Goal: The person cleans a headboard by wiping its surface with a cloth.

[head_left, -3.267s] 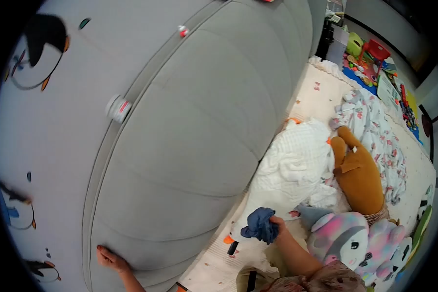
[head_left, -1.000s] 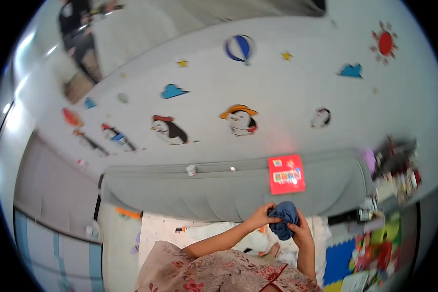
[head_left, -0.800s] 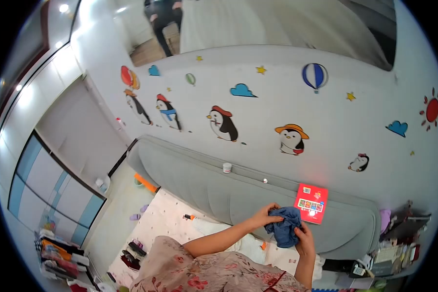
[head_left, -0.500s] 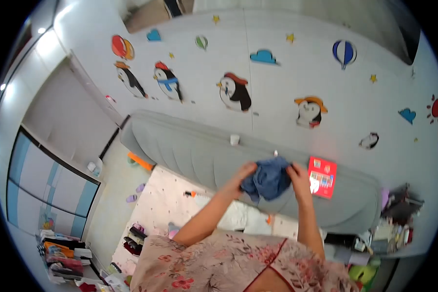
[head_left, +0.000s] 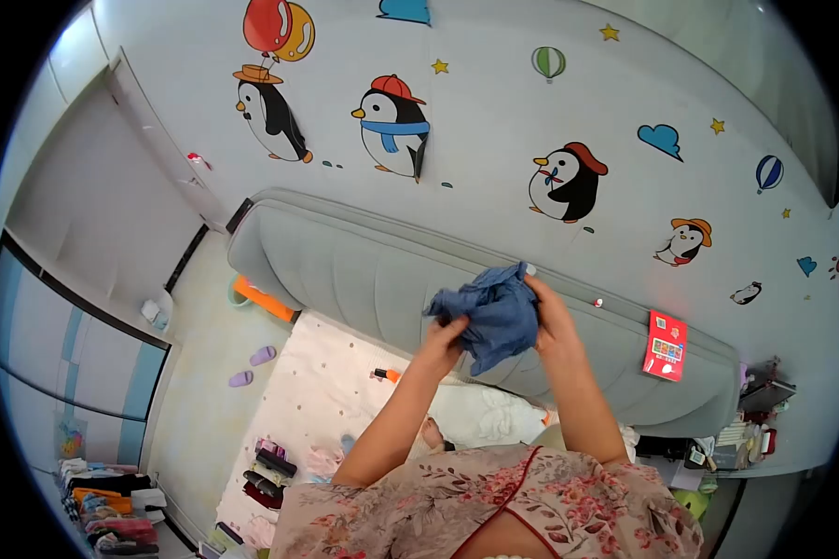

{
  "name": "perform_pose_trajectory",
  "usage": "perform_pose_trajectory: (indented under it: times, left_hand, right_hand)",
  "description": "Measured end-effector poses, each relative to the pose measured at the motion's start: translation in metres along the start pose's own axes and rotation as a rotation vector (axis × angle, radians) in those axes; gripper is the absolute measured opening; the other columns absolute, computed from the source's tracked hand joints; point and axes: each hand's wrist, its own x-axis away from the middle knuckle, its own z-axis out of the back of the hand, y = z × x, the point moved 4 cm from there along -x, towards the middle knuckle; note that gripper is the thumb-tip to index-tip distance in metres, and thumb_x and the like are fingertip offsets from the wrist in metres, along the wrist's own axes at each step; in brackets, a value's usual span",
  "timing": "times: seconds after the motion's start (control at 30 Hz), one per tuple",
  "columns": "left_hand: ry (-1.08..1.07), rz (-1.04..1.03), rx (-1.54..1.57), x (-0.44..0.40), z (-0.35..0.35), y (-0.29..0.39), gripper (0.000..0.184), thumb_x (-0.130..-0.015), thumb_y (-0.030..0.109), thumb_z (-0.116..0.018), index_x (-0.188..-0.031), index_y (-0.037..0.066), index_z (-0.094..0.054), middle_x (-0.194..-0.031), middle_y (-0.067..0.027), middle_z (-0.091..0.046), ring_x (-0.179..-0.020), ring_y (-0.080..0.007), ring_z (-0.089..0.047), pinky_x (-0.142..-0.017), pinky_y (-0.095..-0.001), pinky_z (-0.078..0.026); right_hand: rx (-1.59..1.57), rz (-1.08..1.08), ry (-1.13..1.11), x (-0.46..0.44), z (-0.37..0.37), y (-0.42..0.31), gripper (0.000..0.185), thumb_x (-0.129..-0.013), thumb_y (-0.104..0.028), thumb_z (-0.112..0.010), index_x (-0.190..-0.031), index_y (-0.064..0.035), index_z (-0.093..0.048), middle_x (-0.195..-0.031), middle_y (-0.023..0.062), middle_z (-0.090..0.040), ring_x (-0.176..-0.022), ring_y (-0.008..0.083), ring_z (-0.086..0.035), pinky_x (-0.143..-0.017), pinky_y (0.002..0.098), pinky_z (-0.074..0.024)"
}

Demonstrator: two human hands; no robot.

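Note:
A crumpled blue cloth (head_left: 494,317) is held up between my two hands, in front of the grey padded headboard (head_left: 345,265). My left hand (head_left: 442,345) grips its lower left edge, with the fingers closed on the fabric. On the cloth's right side, my right hand (head_left: 546,312) pinches the upper edge. The cloth is bunched in loose folds and partly opened out. Behind its upper right corner, a small part of a white jar (head_left: 530,269) shows on the headboard ledge.
A red box (head_left: 665,346) leans on the headboard at right. White bedding (head_left: 485,415) and an orange-and-black item (head_left: 386,374) lie on the pink bed mat (head_left: 322,373). Purple slippers (head_left: 263,355) rest on the floor; folded clothes (head_left: 112,503) are stacked at lower left.
The view has turned left along the wall. My hands have come up with the blue cloth, which is more spread out than the bunched wad seen earlier. My right hand has also taken hold of it.

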Motion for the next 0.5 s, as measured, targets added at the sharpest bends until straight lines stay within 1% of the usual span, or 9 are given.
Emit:
perform_pose_trajectory:
  times: [0.1, 0.13, 0.17, 0.23, 0.33, 0.37, 0.43, 0.47, 0.5]
  left_hand:
    - [-0.115, -0.144, 0.234, -0.004, 0.009, 0.037, 0.074, -0.088, 0.037, -0.075, -0.147, 0.011, -0.039, -0.145, -0.0079, -0.048, -0.135, -0.0271, -0.045, -0.113, -0.0469, -0.036]
    - [-0.142, -0.184, 0.196, -0.002, 0.007, 0.046, 0.076, -0.09, 0.052, -0.066, -0.147, 0.01, -0.038, -0.147, -0.0092, -0.047, -0.136, -0.0302, -0.044, -0.114, -0.0482, -0.035]
    - [-0.14, -0.189, 0.199, 0.0, 0.007, 0.055, 0.076, -0.09, 0.052, -0.066, -0.147, 0.01, -0.038, -0.147, -0.0092, -0.047, -0.136, -0.0302, -0.044, -0.114, -0.0482, -0.035]
    - [-0.077, -0.069, 0.369, -0.002, 0.01, 0.064, 0.076, -0.093, 0.062, -0.055, -0.148, 0.011, -0.039, -0.148, -0.0095, -0.047, -0.136, -0.0312, -0.044, -0.114, -0.0491, -0.034]
    - [-0.013, 0.014, 0.381, -0.025, 0.029, 0.065, 0.073, -0.096, 0.065, -0.046, -0.146, 0.011, -0.041, -0.145, -0.0087, -0.048, -0.135, -0.028, -0.046, -0.113, -0.0466, -0.036]
    - [-0.017, 0.024, 0.384, -0.032, 0.034, 0.066, 0.073, -0.096, 0.065, -0.046, -0.146, 0.011, -0.041, -0.145, -0.0087, -0.048, -0.135, -0.028, -0.046, -0.113, -0.0466, -0.036]
    - [-0.191, -0.074, 0.275, -0.042, 0.024, 0.084, 0.076, -0.095, 0.065, -0.048, -0.147, 0.01, -0.041, -0.142, -0.0118, -0.051, -0.132, -0.0282, -0.05, -0.113, -0.0466, -0.038]
    - [-0.144, -0.077, 0.251, -0.045, 0.017, 0.091, 0.088, -0.087, 0.067, -0.06, -0.149, 0.008, -0.039, -0.136, -0.0135, -0.055, -0.128, -0.0273, -0.053, -0.111, -0.0443, -0.041]
    - [-0.148, -0.088, 0.253, -0.049, 0.008, 0.103, 0.088, -0.087, 0.067, -0.06, -0.149, 0.008, -0.039, -0.136, -0.0135, -0.055, -0.128, -0.0273, -0.053, -0.111, -0.0443, -0.041]
  right_hand:
    - [-0.076, -0.014, 0.062, -0.007, -0.024, 0.008, 0.031, -0.097, -0.024, -0.061, -0.114, 0.0018, -0.062, -0.107, 0.0149, -0.069, -0.092, 0.0245, -0.07, -0.084, 0.0395, -0.0599]
    - [-0.092, 0.004, 0.071, -0.009, -0.032, 0.009, 0.031, -0.097, -0.024, -0.062, -0.116, 0.0014, -0.061, -0.108, 0.0149, -0.069, -0.094, 0.0252, -0.07, -0.086, 0.0402, -0.0595]
    - [-0.087, 0.002, 0.069, -0.013, -0.035, 0.012, 0.031, -0.097, -0.024, -0.062, -0.116, 0.0014, -0.061, -0.108, 0.0149, -0.069, -0.094, 0.0252, -0.07, -0.086, 0.0402, -0.0595]
    - [0.048, 0.148, -0.076, -0.016, -0.041, 0.009, 0.031, -0.093, -0.018, -0.066, -0.117, -0.0002, -0.06, -0.111, 0.0135, -0.068, -0.098, 0.0257, -0.069, -0.089, 0.0404, -0.0584]
    - [0.276, 0.136, -0.13, -0.028, -0.048, 0.0, 0.031, -0.089, -0.013, -0.071, -0.115, 0.0008, -0.062, -0.108, 0.0133, -0.069, -0.096, 0.0229, -0.07, -0.087, 0.0364, -0.0587]
    - [0.277, 0.139, -0.12, -0.028, -0.051, -0.007, 0.031, -0.089, -0.013, -0.071, -0.115, 0.0008, -0.062, -0.108, 0.0133, -0.069, -0.096, 0.0229, -0.07, -0.087, 0.0364, -0.0587]
    - [0.281, 0.165, -0.045, -0.023, -0.065, -0.027, 0.03, -0.087, -0.01, -0.071, -0.113, 0.0017, -0.062, -0.104, 0.0121, -0.07, -0.092, 0.0212, -0.07, -0.084, 0.0349, -0.0589]
    - [0.289, 0.206, -0.123, -0.026, -0.07, -0.039, 0.028, -0.089, -0.012, -0.069, -0.112, 0.0026, -0.062, -0.101, 0.0104, -0.07, -0.087, 0.0203, -0.07, -0.082, 0.0328, -0.0587]
    - [0.297, 0.208, -0.132, -0.034, -0.072, -0.054, 0.028, -0.089, -0.012, -0.069, -0.112, 0.0026, -0.062, -0.101, 0.0104, -0.07, -0.087, 0.0203, -0.07, -0.082, 0.0328, -0.0587]
